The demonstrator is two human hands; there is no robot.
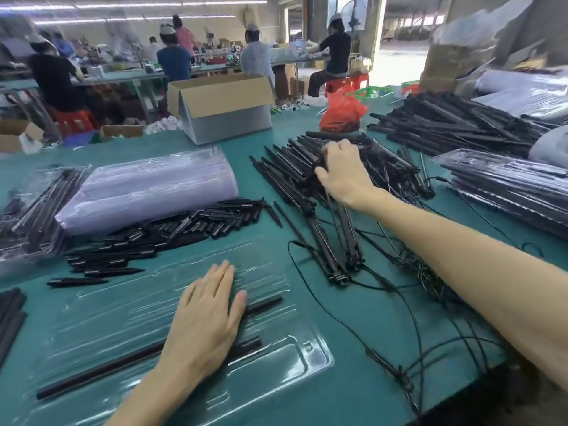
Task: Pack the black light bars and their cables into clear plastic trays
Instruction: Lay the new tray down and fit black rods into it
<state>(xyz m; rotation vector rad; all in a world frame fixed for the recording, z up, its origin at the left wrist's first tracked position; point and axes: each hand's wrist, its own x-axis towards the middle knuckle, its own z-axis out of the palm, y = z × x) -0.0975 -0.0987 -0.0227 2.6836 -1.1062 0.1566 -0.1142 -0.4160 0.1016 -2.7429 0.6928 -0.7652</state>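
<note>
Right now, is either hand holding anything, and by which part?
The right hand grips black light bars atop the pile; where along them is hidden. The left hand holds nothing, lying flat on the clear tray.

Tray (pixel 295 361): clear plastic, glossy, strong glare streaks. Light bars (pixel 292 170): black, matt to semi-gloss. Cables (pixel 427 281): black, smooth sheath. Table (pixel 239 142): teal, matt, smooth. Box (pixel 221 93): brown cardboard, matt.

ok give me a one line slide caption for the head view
Left hand presses flat on a clear tray with two light bars; right hand grips the pile of cabled bars.
</note>
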